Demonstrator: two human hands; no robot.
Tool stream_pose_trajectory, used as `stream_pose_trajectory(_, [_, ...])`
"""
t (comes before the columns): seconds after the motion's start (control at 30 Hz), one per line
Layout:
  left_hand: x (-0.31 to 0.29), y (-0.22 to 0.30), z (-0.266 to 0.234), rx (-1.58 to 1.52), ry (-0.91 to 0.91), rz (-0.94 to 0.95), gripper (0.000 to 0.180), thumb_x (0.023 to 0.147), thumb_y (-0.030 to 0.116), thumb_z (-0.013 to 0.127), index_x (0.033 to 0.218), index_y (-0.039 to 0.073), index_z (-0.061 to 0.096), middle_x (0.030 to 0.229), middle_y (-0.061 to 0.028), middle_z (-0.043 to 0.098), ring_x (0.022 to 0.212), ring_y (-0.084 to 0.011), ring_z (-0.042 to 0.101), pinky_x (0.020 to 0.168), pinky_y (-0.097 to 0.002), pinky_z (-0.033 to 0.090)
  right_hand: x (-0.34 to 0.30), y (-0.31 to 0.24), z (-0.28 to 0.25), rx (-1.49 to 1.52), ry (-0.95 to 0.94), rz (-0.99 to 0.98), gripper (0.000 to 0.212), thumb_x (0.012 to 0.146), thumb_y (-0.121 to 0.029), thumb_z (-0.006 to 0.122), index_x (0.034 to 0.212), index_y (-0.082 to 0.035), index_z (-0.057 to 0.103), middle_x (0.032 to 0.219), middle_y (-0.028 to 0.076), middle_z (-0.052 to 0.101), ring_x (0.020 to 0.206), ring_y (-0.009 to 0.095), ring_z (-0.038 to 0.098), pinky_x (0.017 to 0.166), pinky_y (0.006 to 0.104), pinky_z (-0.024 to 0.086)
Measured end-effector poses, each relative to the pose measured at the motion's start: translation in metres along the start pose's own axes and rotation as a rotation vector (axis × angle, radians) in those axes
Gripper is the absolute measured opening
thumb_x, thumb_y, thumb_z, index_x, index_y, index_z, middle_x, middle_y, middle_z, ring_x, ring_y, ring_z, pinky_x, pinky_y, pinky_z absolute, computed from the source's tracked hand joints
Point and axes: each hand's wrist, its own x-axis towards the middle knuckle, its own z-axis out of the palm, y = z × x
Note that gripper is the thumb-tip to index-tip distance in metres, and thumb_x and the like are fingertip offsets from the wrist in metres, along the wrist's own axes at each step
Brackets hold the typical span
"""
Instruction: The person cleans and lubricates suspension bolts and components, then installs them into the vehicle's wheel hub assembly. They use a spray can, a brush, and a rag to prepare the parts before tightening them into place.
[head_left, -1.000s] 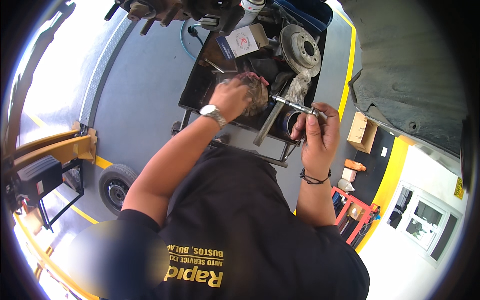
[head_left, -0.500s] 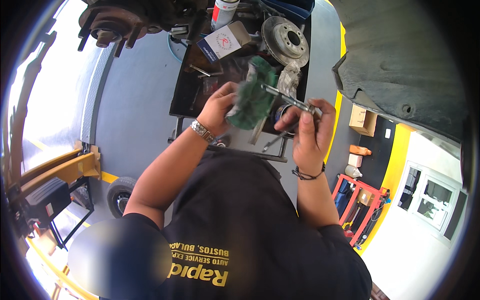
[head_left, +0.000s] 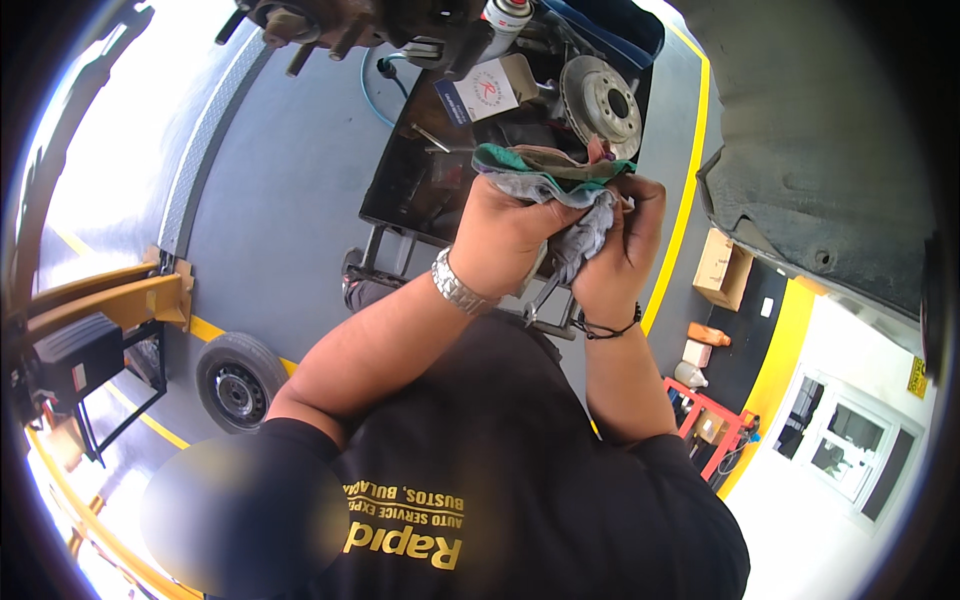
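Note:
A crumpled cloth rag, green on one side and grey on the other, is bunched between my two hands above the near part of a dark work cart. My left hand is closed on its left part, thumb pointing right. Gripping its right part, my right hand has its fingers bent in at the cloth. Below the rag, between my wrists, a metal rod-shaped tool slants downward. Its upper part is covered, and I cannot tell whether a hand holds it or it rests on the cart.
On the cart lie a brake disc, an opened cardboard box, a spray can and a small metal bolt-like piece. A wheel hub overhangs at upper left. A car body panel hangs at right. A wheel lies at lower left.
My hands have come together on the rag. The slender metal tool, held in plain sight by my right hand before, is now mostly or wholly hidden. The view has shifted slightly.

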Motion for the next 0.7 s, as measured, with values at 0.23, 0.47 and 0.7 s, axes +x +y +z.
stream_pose_trajectory(0.23, [-0.018, 0.011, 0.03, -0.068, 0.04, 0.017, 0.02, 0.093, -0.003, 0.068, 0.113, -0.001, 0.073, 0.106, -0.0064, 0.076, 0.095, -0.0117, 0.07, 0.085, -0.0268, 0.055, -0.013, -0.008, -0.006, -0.283, 0.048, -0.289, 0.017, 0.105, -0.003, 0.052, 0.119, 0.005, 0.05, 0.108, 0.013, 0.061, 0.092, 0.016, 0.063, 0.081, 0.029, 0.052])
stream_pose_trajectory(0.47, [-0.025, 0.016, 0.036, -0.264, 0.112, -0.175, 0.019, 0.098, 0.002, 0.065, 0.117, 0.0, 0.068, 0.107, -0.0058, 0.074, 0.096, -0.0139, 0.07, 0.085, -0.0293, 0.057, -0.015, -0.007, -0.042, -0.691, -0.1, -0.69, 0.029, 0.091, -0.007, 0.068, 0.115, 0.002, 0.053, 0.098, 0.015, 0.061, 0.077, 0.027, 0.065, 0.069, 0.035, 0.054])
stream_pose_trajectory(0.7, [-0.029, 0.015, 0.02, -0.229, 0.174, -0.364, 0.038, 0.11, 0.03, 0.049, 0.13, -0.001, 0.06, 0.123, -0.0124, 0.069, 0.11, -0.0226, 0.067, 0.1, -0.0375, 0.053, -0.008, -0.021, -0.039, -0.601, -0.383, -0.824, 0.038, 0.087, -0.004, 0.071, 0.118, -0.003, 0.049, 0.073, 0.006, 0.059, 0.053, 0.022, 0.056, 0.049, 0.0357, 0.046])
